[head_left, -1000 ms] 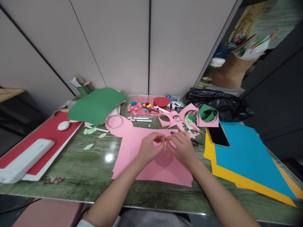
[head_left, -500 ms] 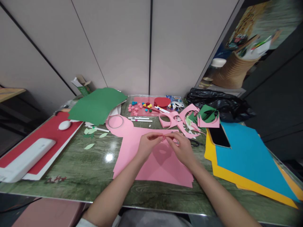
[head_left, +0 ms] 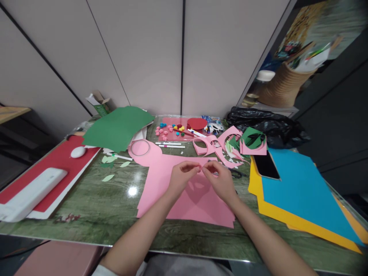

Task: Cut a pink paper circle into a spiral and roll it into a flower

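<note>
Pinching a small pink piece point(head_left: 199, 168): left hand point(head_left: 182, 178), fingers gripping it at their tips. Right hand point(head_left: 220, 180): fingertips are drawing close together just beside the piece; whether they are gripping it too, one cannot tell. Both hands are hovering above a stack of pink paper point(head_left: 159, 191), which is lying on the green surface point(head_left: 115, 207).

Beyond the hands: two white pens point(head_left: 171, 146), lying side by side; small pink balls point(head_left: 165, 133), resting in a loose group; a red disc point(head_left: 197, 123), lying near them.

To the left: a thin ring point(head_left: 140, 155), resting on pink paper; a green sheet point(head_left: 117, 128), leaning over other papers; a pale leaf point(head_left: 108, 178), lying apart.

To the right: pink scraps point(head_left: 253, 150), curving around cut-out holes; a black phone point(head_left: 266, 165), resting partly on a blue sheet point(head_left: 304, 188); a yellow sheet point(head_left: 255, 184), showing from beneath the blue.
</note>
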The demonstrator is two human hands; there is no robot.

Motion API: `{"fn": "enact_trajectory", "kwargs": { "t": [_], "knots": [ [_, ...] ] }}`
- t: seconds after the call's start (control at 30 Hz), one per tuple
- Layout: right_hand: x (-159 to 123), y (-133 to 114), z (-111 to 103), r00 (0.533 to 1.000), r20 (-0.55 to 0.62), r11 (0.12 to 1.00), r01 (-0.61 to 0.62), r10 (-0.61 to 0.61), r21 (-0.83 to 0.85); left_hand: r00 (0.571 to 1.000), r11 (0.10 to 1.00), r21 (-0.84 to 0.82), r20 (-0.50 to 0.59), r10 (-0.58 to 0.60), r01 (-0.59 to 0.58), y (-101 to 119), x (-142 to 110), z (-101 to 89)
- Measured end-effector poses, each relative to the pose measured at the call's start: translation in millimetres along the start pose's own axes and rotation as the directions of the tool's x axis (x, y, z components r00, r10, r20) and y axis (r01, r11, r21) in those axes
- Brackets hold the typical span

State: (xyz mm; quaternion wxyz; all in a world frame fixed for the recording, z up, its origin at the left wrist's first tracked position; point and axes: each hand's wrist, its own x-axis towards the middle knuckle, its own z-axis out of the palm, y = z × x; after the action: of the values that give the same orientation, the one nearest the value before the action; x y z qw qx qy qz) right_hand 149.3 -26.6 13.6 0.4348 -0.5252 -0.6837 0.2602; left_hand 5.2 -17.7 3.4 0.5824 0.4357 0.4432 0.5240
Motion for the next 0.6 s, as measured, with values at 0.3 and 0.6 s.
{"fn": "enact_trajectory", "kwargs": {
  "t": [0.3,0.6],
  "knots": [
    [0.6,-3.1,-3.3,0.984,-0.030,0.981,0.173,-0.176,-0.084,0.998,0.996,0.065,-0.001,0.067,-0.067,0.1,-0.2,1.1],
    [0.3,-0.5,-4.5,0.986,-0.022,0.968,0.161,-0.168,-0.192,0.987,0.972,0.177,0.001,0.158,-0.156,1.2,-3.2,3.9]
  ]
}}
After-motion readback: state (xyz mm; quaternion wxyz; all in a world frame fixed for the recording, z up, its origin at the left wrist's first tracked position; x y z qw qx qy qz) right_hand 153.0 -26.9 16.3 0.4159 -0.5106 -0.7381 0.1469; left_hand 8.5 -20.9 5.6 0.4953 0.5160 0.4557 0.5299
